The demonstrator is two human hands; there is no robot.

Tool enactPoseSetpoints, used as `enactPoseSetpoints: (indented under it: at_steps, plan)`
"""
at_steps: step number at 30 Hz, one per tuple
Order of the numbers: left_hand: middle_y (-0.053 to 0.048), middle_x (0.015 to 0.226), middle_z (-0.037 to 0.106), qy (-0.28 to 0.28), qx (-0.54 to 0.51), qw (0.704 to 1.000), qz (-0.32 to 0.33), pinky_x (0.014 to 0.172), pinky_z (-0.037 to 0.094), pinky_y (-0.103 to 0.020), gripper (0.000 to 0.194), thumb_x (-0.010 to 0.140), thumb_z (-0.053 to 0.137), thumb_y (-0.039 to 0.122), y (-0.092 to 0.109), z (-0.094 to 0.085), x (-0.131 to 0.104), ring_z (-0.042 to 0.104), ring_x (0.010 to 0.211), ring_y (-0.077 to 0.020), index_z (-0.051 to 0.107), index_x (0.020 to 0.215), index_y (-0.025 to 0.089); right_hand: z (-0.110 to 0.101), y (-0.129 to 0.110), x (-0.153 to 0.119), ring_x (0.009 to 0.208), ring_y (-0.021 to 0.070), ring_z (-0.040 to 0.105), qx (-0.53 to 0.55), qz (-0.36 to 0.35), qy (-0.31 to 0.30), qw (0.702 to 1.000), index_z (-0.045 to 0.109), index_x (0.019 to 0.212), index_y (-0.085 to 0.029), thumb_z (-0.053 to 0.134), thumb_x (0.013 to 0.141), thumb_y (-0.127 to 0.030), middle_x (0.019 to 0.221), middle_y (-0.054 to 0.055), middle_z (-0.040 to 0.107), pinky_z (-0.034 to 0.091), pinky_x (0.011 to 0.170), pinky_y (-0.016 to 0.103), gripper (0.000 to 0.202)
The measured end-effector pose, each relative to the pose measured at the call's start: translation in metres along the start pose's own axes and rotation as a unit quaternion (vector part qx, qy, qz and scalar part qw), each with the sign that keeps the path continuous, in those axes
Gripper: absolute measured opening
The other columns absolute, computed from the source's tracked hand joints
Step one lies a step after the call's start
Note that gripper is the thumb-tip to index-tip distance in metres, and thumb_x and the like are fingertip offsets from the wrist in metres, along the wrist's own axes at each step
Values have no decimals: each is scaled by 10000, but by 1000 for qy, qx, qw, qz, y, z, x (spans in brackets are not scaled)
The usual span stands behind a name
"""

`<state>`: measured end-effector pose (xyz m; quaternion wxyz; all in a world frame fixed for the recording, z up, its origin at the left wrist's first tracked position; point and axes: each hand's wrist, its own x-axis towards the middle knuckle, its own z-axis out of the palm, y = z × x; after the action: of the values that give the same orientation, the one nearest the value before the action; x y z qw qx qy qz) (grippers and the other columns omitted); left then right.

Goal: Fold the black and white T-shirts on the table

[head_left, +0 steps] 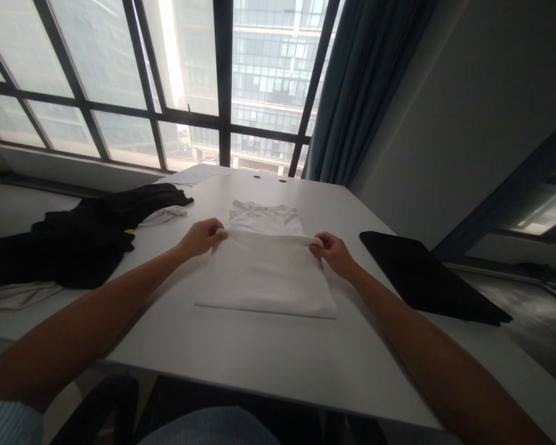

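Note:
A white shirt point(269, 278) lies on the table in front of me, folded into a narrow shape with its straight folded edge toward me. Its gathered collar end point(265, 216) points to the window. My left hand point(202, 237) pinches the left end of a raised crosswise fold, thumb and fingers closed on the cloth. At the right end of that same fold, my right hand point(332, 252) is closed on the fabric too. Between the two hands the fold runs nearly straight. The fingertips are partly hidden by the cloth.
Black garments point(74, 235) are heaped at the left, with whitish cloth point(163, 216) poking out. On the right lies a flat black folded item point(426, 275). Papers point(197, 174) rest at the far end of the white table point(241, 355), near the window and a blue curtain point(352, 93).

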<state>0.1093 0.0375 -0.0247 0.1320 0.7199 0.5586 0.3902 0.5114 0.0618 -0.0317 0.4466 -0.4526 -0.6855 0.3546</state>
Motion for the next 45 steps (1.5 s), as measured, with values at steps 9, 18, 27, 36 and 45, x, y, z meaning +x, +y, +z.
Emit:
enactPoseSetpoints:
  at_steps: [9, 18, 27, 36, 45]
  plan:
    - [16, 651, 624, 4, 38, 999, -15, 633, 450, -276, 312, 701, 663, 430, -5, 15, -1, 559, 607, -162, 728, 894, 193, 9, 16, 3, 641, 139, 614, -236, -14, 74, 969, 653, 1215, -171, 654, 770, -235, 930, 53, 715, 523, 765, 309, 450]
    - [-17, 677, 680, 75, 9, 997, -9, 616, 474, -256, 395, 807, 602, 511, -3, 9, -1, 602, 610, -159, 742, 939, 166, 13, 10, -1, 657, 168, 615, -198, -75, 134, 968, 693, 1071, -165, 570, 871, -379, 876, 61, 720, 521, 687, 302, 318]
    - [-149, 1193, 713, -31, 95, 991, 84, 1039, 490, -421, 450, 920, 482, 486, -1, 10, -6, 662, 1096, -276, 723, 1120, 162, 12, 7, -5, 1093, 249, 653, -336, -95, 80, 934, 654, 1268, -145, 485, 896, -252, 1247, 141, 697, 470, 1051, 415, 422]
    - [-87, 1682, 221, -306, 151, 927, 158, 1264, 76, -501, 686, 1042, 263, 592, 15, 10, -35, 125, 1570, -292, 342, 1603, 205, 17, -10, -23, 1545, 274, 237, -442, -35, -196, 875, 419, 1560, -204, 303, 1047, -386, 1656, 105, 303, 137, 1236, 581, 556]
    - [-59, 1668, 240, -346, 78, 890, 286, 1275, 90, -436, 666, 1036, 369, 575, 83, 39, -81, 199, 1555, -257, 268, 1630, 290, 62, -50, -67, 1560, 265, 184, -389, -123, -298, 863, 316, 1614, -194, 308, 1038, -566, 1675, 91, 234, 105, 1267, 489, 686]
